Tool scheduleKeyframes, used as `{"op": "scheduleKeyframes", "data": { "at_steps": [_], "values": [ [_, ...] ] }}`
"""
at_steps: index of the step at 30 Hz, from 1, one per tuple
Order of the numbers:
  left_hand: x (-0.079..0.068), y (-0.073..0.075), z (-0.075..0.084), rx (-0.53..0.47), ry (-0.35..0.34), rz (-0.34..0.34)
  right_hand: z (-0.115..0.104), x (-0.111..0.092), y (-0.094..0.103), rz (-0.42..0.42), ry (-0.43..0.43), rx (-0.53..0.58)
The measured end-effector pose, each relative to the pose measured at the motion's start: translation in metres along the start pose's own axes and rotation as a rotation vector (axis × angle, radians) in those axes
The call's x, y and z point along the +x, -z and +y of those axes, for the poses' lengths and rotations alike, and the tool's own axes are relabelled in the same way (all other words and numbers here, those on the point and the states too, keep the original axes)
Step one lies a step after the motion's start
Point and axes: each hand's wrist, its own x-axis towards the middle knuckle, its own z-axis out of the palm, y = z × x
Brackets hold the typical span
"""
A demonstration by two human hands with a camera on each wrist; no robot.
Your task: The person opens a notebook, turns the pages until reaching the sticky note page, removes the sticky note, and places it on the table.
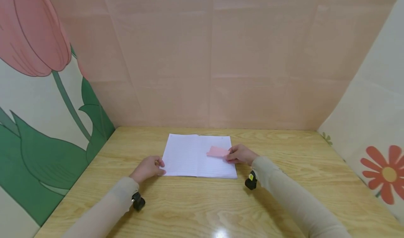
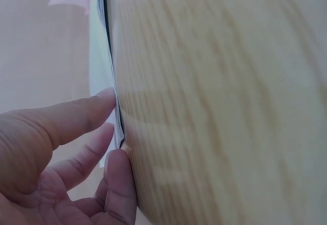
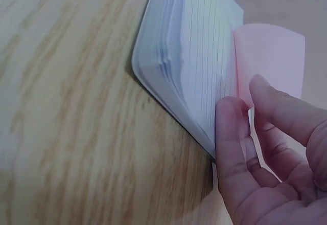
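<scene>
An open notebook (image 1: pixel 181 155) with white lined pages lies on the wooden table. Over its right page my right hand (image 1: pixel 240 154) pinches a pink slip of paper (image 1: pixel 217 151) between thumb and fingers. In the right wrist view the pink slip (image 3: pixel 273 56) stands up from the lined page, slightly curved, with the thumb (image 3: pixel 263 84) against its lower part. My left hand (image 1: pixel 148 168) rests at the lower left corner of the notebook. The left wrist view shows its thumb (image 2: pixel 94 110) and fingertips (image 2: pixel 119 163) touching the page edge there.
Wood-grain table (image 1: pixel 189 206) surrounds the notebook. A plain pinkish backdrop (image 1: pixel 208 55) rises behind it, with flower-patterned panels (image 1: pixel 41 126) at the sides. A small black camera (image 1: pixel 138 201) is strapped to the left wrist, another (image 1: pixel 250 181) to the right.
</scene>
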Motion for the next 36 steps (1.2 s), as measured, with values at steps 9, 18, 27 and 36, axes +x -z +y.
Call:
{"op": "scheduleKeyframes", "data": {
  "at_steps": [9, 18, 27, 36],
  "values": [
    [-0.0024, 0.0017, -0.0018, 0.007, -0.055, -0.002, 0.0013, 0.0013, 0.0008, 0.013, -0.024, -0.023],
    [-0.0007, -0.0008, -0.0021, 0.011, -0.007, -0.001, 0.0059, 0.0036, 0.0035, -0.001, -0.021, -0.009],
    [-0.0003, -0.0019, -0.0032, 0.01, -0.006, 0.007, 0.002, 0.0023, 0.0024, -0.004, -0.023, -0.009],
    [-0.001, -0.001, -0.0002, 0.008, 0.015, 0.003, 0.0042, 0.0054, 0.0064, -0.009, -0.046, -0.015]
  ]
}}
